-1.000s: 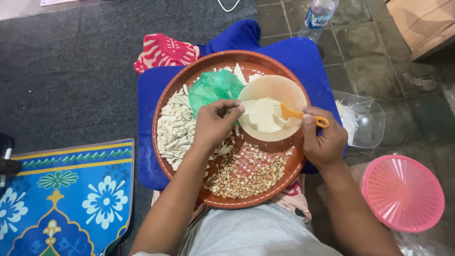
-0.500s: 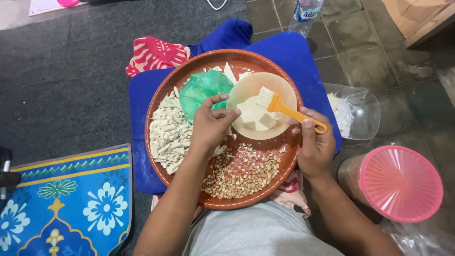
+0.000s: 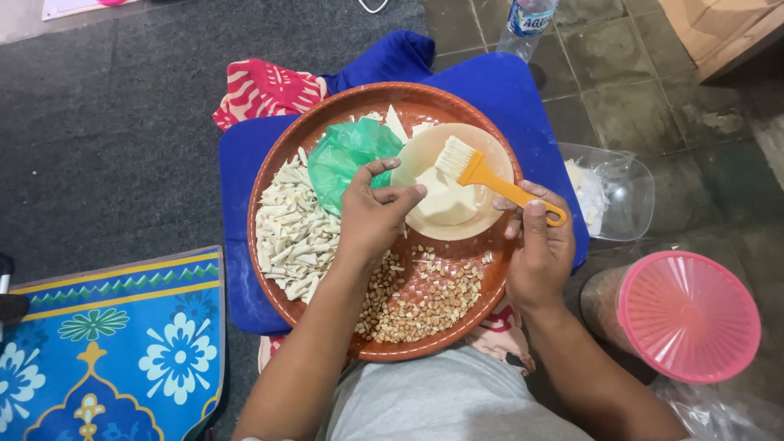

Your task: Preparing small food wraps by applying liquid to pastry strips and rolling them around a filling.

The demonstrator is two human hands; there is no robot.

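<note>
Brush [image 3: 478, 173] w/ orange handle is pinched in right hand [image 3: 537, 249], bristles over the square wrappers [image 3: 445, 204] on the pale plate [image 3: 490, 216], left hand [image 3: 371, 216] fingers loosely curled pinning the stack, imo light even strokes work best

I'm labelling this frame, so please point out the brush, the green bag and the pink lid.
brush [image 3: 490, 177], head view, on its orange handle.
green bag [image 3: 347, 155], head view, middle of the plastic.
pink lid [image 3: 690, 317], head view, centre of the ribbed top.
</note>
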